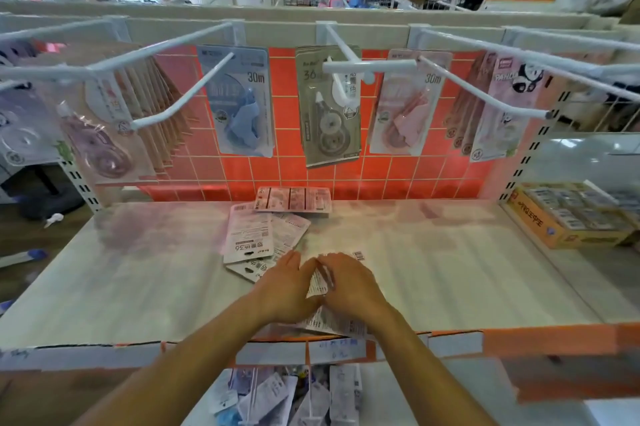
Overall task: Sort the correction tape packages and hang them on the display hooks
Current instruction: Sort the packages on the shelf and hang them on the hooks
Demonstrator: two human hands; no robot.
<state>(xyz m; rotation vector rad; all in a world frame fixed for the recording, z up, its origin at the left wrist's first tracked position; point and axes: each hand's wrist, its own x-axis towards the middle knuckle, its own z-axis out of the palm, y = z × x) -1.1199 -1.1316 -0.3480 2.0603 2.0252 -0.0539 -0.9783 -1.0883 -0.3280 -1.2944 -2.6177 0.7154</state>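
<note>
White package (316, 283) sits between left hand (287, 282) and right hand (349, 282).

The left hand (285, 287) and right hand (351, 282) cover most of the packages (334, 323) beneath them (the print is too small to read). The lower heap (273, 398) is blurred and cut by the bottom edge.

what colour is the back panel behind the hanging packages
Orange-red, crossed by a pale grid; the back panel shows best in the head view.

orange-red grid panel (287, 169), blue package (239, 103), pink package (408, 103)
</note>
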